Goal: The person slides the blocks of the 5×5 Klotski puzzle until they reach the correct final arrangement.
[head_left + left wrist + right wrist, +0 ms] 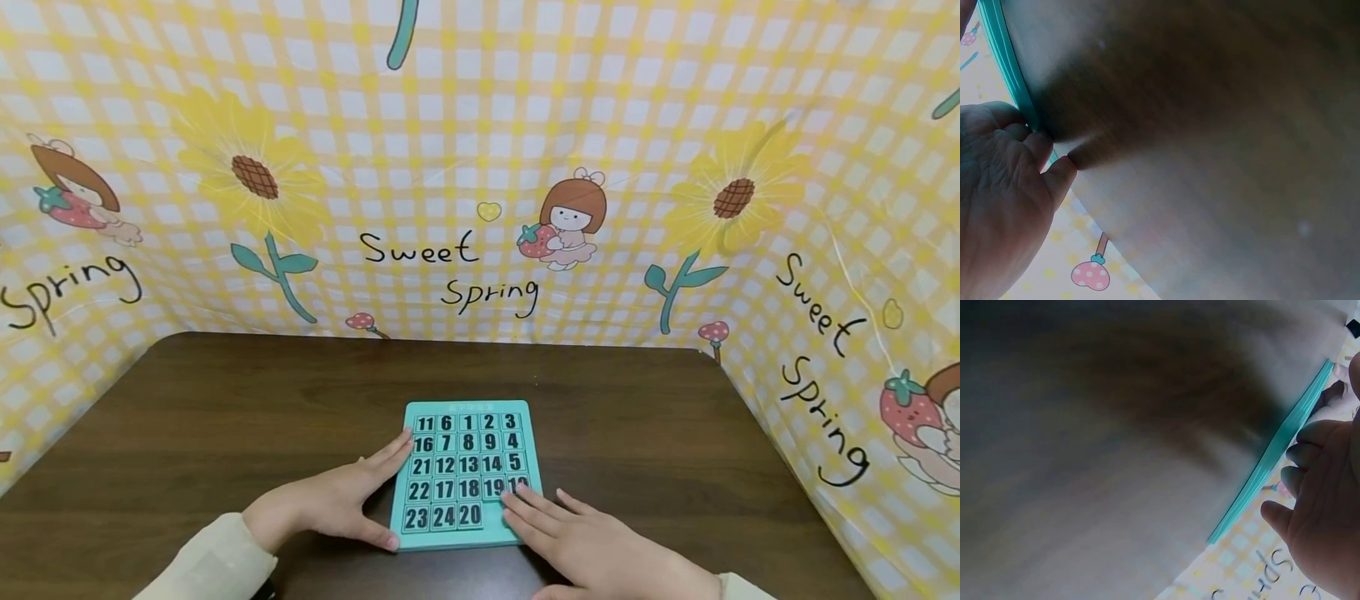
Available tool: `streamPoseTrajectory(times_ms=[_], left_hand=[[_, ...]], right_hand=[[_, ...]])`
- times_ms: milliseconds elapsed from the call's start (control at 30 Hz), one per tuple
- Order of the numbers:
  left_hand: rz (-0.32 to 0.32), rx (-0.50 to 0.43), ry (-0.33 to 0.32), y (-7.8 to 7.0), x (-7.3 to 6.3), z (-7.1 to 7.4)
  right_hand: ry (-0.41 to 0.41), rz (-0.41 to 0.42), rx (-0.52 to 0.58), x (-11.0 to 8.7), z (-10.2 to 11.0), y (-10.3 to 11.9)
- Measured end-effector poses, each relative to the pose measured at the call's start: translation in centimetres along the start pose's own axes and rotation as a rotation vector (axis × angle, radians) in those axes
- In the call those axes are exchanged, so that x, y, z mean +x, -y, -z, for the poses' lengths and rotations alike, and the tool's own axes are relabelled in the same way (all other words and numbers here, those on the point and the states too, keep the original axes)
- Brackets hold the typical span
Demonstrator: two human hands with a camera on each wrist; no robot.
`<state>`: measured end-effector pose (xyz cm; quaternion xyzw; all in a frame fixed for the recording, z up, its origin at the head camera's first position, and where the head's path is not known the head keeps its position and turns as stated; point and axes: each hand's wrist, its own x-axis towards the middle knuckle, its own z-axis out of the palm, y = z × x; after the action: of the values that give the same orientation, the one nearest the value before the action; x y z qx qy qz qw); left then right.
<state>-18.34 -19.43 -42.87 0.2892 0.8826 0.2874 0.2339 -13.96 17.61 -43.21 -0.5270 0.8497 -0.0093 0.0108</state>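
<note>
A teal sliding number puzzle (468, 407) lies flat on the table, its black-numbered tiles in rows. The bottom row shows 23, 24 and 20 with a bare stretch of tray to their right. My left hand (330, 496) rests along the puzzle's left side, fingertips at the upper edge and thumb at the lower left corner. With fingers extended, my right hand (585, 533) touches the lower right part, its fingertips beside the 19 tile (492, 488) and partly covering the tile right of it. The wrist views show the puzzle's teal side (1272, 453) close to the fingers.
The dark brown wooden table (225, 400) spreads around the puzzle. A yellow checked cloth (420, 125) with flowers and lettering stands along the table's back and sides.
</note>
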Motion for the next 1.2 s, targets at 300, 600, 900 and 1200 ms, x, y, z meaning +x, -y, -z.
streamPoseTrajectory(times_ms=[300, 600, 900, 1200], left_hand=[[0.006, 0.008, -0.004, -0.2, 0.0, 0.0], [0.002, 0.014, -0.002, -0.3, 0.0, 0.2], [0.001, 0.012, -0.002, -0.3, -0.1, 0.3], [-0.009, 0.011, -0.005, -0.3, -0.1, 0.2]], right_hand=[[0.018, 0.073, -0.081, 2.8, -0.1, 0.6], [0.028, 0.057, -0.08, 2.6, -0.2, 0.6], [0.008, 0.012, -0.084, 0.9, -0.1, 0.3], [0.001, 0.018, -0.051, 1.1, 0.3, 0.5]])
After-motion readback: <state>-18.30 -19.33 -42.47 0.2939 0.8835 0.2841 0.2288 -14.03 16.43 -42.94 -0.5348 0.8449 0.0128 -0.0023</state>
